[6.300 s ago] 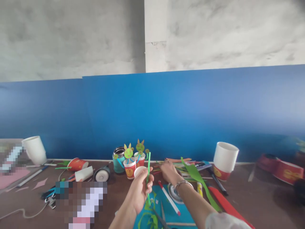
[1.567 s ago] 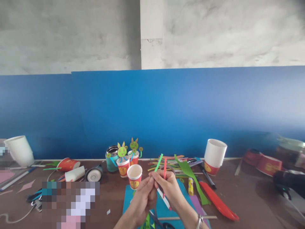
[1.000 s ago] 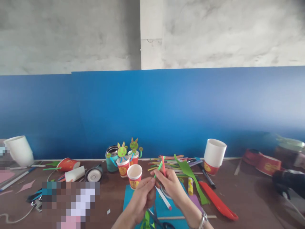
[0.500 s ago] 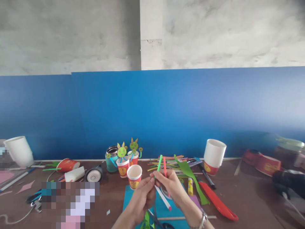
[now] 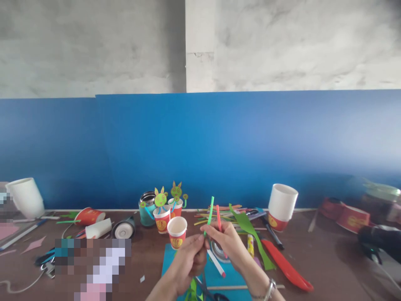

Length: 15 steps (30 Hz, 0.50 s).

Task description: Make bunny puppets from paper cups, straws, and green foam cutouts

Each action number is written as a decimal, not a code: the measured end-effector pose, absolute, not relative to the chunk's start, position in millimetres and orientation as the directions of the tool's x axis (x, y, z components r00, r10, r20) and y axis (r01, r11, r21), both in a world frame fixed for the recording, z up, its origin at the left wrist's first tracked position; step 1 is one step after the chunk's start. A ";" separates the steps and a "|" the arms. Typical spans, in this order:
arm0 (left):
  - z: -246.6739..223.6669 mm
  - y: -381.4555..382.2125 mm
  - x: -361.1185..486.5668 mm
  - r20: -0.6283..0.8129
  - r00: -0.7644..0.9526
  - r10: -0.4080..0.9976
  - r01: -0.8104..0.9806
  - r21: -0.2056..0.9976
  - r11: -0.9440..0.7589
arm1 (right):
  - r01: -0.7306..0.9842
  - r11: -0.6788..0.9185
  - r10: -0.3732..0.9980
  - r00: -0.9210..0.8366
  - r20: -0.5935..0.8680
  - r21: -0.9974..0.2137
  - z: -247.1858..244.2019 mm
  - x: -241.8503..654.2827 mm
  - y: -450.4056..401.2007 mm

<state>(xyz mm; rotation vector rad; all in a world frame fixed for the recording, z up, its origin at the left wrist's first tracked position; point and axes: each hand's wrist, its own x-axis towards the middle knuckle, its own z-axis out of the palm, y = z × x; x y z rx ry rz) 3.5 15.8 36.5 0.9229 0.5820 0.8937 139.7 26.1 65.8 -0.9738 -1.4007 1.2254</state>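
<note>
Between the fingertips of both hands stands a thin green straw (image 5: 210,211), pinched by my left hand (image 5: 189,259) low down and by my right hand (image 5: 227,240) just above. A red straw (image 5: 218,213) runs through the curled fingers of my right hand, its lower end showing below them. Under the hands, a white marker with a red tip (image 5: 216,264) lies over a blue sheet (image 5: 169,255). A roll of clear tape (image 5: 216,248) shows partly behind my right hand. Dark-handled scissors (image 5: 204,286) and green paper scraps (image 5: 191,290) are near my left wrist.
A paper cup (image 5: 177,228) stands left of my hands, before two cups with green animal figures (image 5: 161,219). A teal flask (image 5: 147,215) is behind them. Rightward lie green paper (image 5: 247,225), a red-handled tool (image 5: 286,265), a glue stick (image 5: 250,244) and stacked cups (image 5: 282,205).
The green straw has risen slightly and stands higher above my fingers. My right hand has shifted a little right with the red straw, uncovering more of the tape roll.
</note>
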 end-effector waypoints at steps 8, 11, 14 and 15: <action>39.1 14.2 3.3 -0.038 0.493 0.869 -0.442 0.850 0.288 | 0.012 0.267 0.952 -0.158 0.262 -0.964 70.8 134.6 20.8; 39.6 14.9 3.4 -0.029 0.502 0.864 -0.444 0.849 0.286 | 0.003 0.231 0.966 -0.116 0.229 -0.973 67.4 131.5 21.4; 39.4 14.6 4.7 -0.031 0.506 0.862 -0.447 0.845 0.293 | -0.030 0.209 0.971 -0.110 0.211 -0.977 63.7 128.1 21.6; 39.4 14.2 5.2 -0.028 0.503 0.864 -0.454 0.842 0.291 | -0.045 0.220 0.968 -0.113 0.224 -0.974 62.5 127.2 21.7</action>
